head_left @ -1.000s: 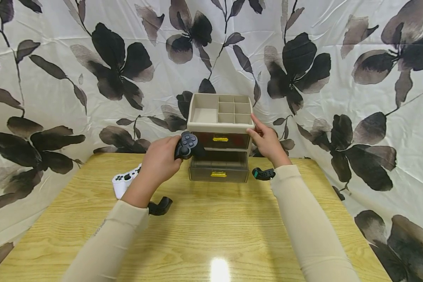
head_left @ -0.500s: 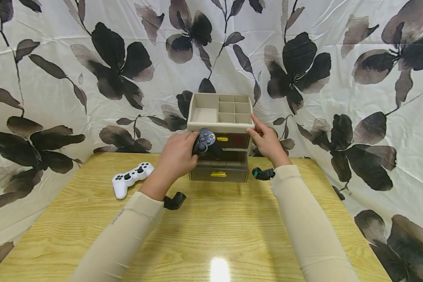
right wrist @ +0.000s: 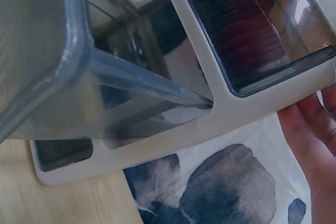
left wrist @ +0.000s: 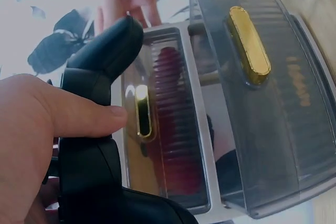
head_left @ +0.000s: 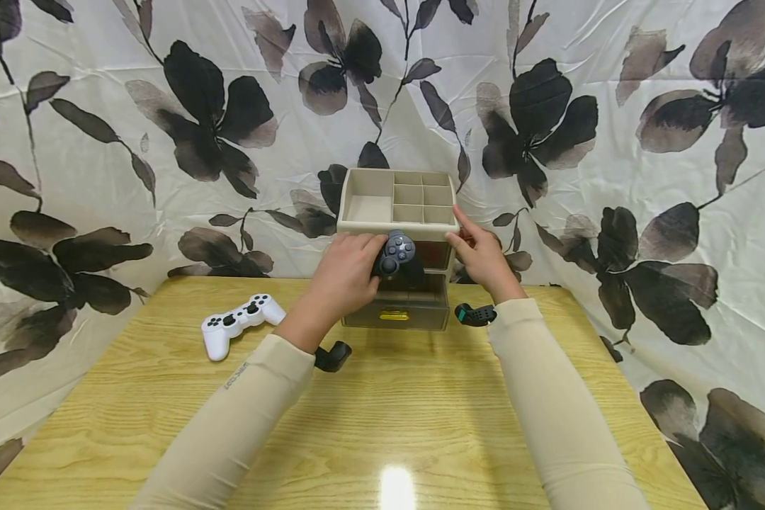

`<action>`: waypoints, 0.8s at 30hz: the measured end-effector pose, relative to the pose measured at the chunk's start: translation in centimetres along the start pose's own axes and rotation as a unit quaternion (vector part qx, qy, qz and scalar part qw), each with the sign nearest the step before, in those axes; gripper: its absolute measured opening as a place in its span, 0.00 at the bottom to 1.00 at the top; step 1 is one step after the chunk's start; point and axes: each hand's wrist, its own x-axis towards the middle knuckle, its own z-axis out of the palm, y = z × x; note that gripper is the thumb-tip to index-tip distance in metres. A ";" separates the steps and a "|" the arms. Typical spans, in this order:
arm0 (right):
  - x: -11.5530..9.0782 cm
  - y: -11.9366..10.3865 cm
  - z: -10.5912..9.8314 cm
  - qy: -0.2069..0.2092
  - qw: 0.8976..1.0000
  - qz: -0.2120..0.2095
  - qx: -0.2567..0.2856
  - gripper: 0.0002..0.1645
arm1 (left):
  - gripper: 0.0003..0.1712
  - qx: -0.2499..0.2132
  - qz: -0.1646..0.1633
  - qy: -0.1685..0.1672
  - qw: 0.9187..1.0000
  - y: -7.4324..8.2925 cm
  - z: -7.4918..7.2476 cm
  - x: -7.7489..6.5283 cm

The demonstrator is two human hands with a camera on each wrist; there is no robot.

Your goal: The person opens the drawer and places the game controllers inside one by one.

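Floral cloth [head_left: 280, 163] hangs behind; mid-frame, left grip [head_left: 346, 275] holds a black, grey-buttoned controller [head_left: 400, 251]; right grip [head_left: 484, 261], spread, touches a beige box [head_left: 430, 228].

I've got the left hand [left wrist: 37, 124] gripping a black controller [left wrist: 86, 166], with a smoky see-through drawer [left wrist: 268, 124] with a gold handle [left wrist: 250, 45] sticking out nearby.

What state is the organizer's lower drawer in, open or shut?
Open. The lower drawer juts out beyond the flush upper drawer, and its side wall shows outside the frame in the right wrist view.
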 end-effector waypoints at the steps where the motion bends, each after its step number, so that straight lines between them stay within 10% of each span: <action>1: 0.0 0.0 0.0 0.000 1.000 -0.001 0.000 0.36 | 0.33 0.001 0.006 0.002 1.000 0.1 0.1 0.1; 24: -0.1 0.0 -0.1 -0.003 1.000 -0.005 0.002 0.37 | 0.33 0.043 0.062 -0.043 0.996 1.4 3.1 2.1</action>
